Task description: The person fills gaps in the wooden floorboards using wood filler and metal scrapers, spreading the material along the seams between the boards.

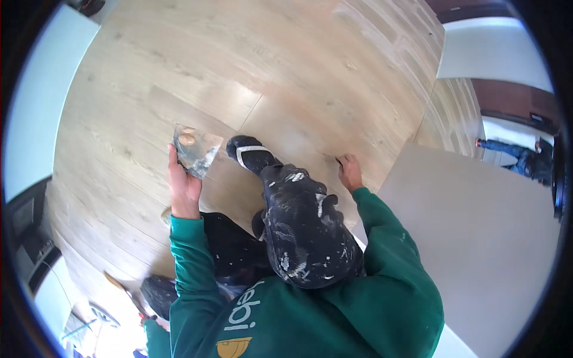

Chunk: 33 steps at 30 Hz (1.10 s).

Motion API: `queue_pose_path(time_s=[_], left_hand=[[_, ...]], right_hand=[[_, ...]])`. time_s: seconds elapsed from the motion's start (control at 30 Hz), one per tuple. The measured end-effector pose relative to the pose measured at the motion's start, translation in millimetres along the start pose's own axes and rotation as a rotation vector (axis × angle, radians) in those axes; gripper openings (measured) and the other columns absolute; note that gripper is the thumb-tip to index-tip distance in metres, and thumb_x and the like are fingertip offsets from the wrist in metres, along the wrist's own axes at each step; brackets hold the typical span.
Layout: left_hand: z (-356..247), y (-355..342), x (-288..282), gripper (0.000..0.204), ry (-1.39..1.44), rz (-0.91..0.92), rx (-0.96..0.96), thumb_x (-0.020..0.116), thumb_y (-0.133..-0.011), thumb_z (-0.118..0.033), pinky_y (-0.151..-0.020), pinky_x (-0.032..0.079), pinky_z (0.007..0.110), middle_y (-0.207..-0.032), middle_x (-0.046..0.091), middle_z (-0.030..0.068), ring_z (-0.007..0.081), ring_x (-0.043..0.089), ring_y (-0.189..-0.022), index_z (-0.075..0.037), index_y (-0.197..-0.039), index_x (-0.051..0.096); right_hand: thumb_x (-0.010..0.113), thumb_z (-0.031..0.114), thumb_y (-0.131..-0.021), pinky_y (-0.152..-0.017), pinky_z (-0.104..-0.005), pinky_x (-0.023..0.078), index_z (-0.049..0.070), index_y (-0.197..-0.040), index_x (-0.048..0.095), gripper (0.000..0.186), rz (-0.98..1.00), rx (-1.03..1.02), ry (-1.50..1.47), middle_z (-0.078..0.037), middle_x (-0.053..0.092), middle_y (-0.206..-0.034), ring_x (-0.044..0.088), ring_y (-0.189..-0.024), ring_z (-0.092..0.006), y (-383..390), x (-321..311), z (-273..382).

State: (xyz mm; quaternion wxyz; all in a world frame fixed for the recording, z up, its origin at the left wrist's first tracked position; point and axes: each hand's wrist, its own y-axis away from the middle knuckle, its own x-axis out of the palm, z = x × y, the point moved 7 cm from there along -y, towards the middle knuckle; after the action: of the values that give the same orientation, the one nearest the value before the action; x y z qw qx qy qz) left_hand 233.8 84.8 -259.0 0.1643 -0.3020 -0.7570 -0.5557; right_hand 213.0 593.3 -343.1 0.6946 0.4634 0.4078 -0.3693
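My left hand [184, 190] grips the lower edge of a flat, roughly square plate [194, 156], held above the floor left of my foot. Two tan dabs of filler paste [187, 137] sit near its upper left corner, and whitish smears mark its surface. My right hand [350, 173] is low over the wood-plank floor [298, 83], right of my bent knee. Its fingers are closed around a small dark tool [339, 161] whose tip is at the floor; its exact kind is too small to make out.
My paint-spattered knee [307, 232] and dark shoe [250, 154] stand between my hands. A large grey panel [471, 209] lies close on the right. Another person's green sleeve [157, 339] shows at lower left, near a long wooden-ended object [114, 281]. A person in dark clothes [528, 160] is at far right.
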Motion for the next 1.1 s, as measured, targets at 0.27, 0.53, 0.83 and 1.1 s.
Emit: queue_pose_path(time_s=[0.27, 0.53, 0.83, 1.1], left_hand=[[6.7, 75.3, 142.4, 0.048, -0.220, 0.493, -0.350, 0.040, -0.102, -0.039, -0.103, 0.046, 0.043, -0.129, 0.057, 0.0136, 0.0280, 0.057, -0.118, -0.003, -0.134, 0.048], [9.5, 68.1, 125.8, 0.045, -0.413, 0.310, -0.261, 0.043, -0.102, -0.040, -0.088, 0.053, 0.037, -0.114, 0.063, 0.0070, 0.0213, 0.062, -0.102, -0.005, -0.129, 0.051], [-33.3, 71.8, 49.8, 0.046, -0.073, 0.099, 0.211, 0.040, -0.102, -0.041, -0.091, 0.052, 0.041, -0.121, 0.060, 0.0077, 0.0244, 0.060, -0.109, -0.006, -0.130, 0.050], [-65.0, 93.6, 31.2, 0.047, -0.001, 0.049, 0.366, 0.040, -0.102, -0.042, -0.093, 0.052, 0.043, -0.120, 0.060, 0.0092, 0.0261, 0.061, -0.108, -0.005, -0.131, 0.050]], right_hand=[[0.047, -0.014, -0.070, -0.102, -0.0433, 0.041, 0.003, -0.127, 0.057, 0.060, -0.648, -0.581, -0.596, -0.015, 0.055, -0.121, 0.053, -0.115, -0.0330, -27.6, -244.4, 285.7], [0.052, 0.001, -0.079, -0.111, -0.0543, 0.029, 0.005, -0.130, 0.053, 0.051, -0.467, -0.599, -0.301, -0.014, 0.054, -0.122, 0.049, -0.118, -0.0324, -39.9, -165.2, 275.7], [0.057, 0.015, -0.082, -0.093, -0.0517, 0.041, 0.000, -0.114, 0.061, 0.035, -0.215, 0.909, -0.101, -0.019, 0.058, -0.114, 0.050, -0.111, -0.0381, 30.1, 42.7, -24.2], [0.057, 0.022, -0.081, -0.090, -0.0525, 0.042, 0.000, -0.100, 0.066, 0.031, -0.240, 0.490, -0.233, -0.021, 0.058, -0.114, 0.051, -0.109, -0.0411, -186.7, 43.0, 160.0]])
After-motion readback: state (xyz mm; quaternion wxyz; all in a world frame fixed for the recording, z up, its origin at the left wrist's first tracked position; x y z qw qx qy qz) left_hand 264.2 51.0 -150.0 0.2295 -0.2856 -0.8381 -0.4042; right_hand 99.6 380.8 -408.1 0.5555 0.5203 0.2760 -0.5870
